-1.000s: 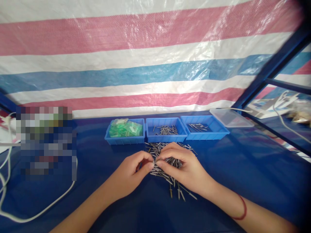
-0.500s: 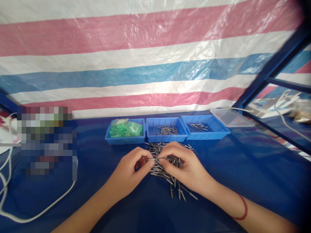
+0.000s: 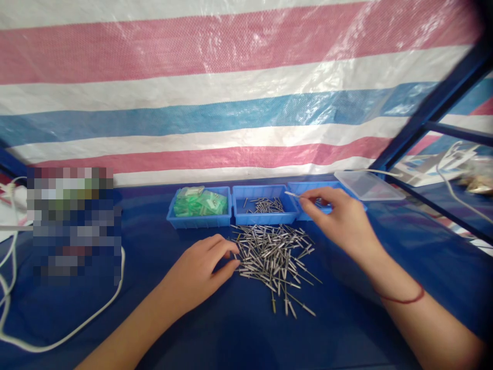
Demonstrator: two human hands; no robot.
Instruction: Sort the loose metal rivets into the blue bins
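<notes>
Right hand (image 3: 339, 221) pinches one pin (image 3: 291, 194) btwn thumb & forefinger over middle tray (image 3: 264, 219)'s far corner. Left hand (image 3: 204, 270), fingertips drawn together, touches loose pile (image 3: 275, 254); grip unclear. Best handled low, inside rim.

The single camera sits on the person's head and looks forward and downward across the blue-covered table (image 3: 154, 318), squarely facing the striped tarp (image 3: 231, 103) that closes off the far edge, with a blue frame post (image 3: 423, 113) slanting through the upper right. It is close: both forearms enter from the bottom edge, the left hand (image 3: 204, 264) at the pile of metal pins (image 3: 273, 257) lies in the lower middle, and the right hand (image 3: 339, 218), pinching a metal pin (image 3: 291, 194), reaches the row of blue bins (image 3: 200, 222) at mid-frame.
</notes>
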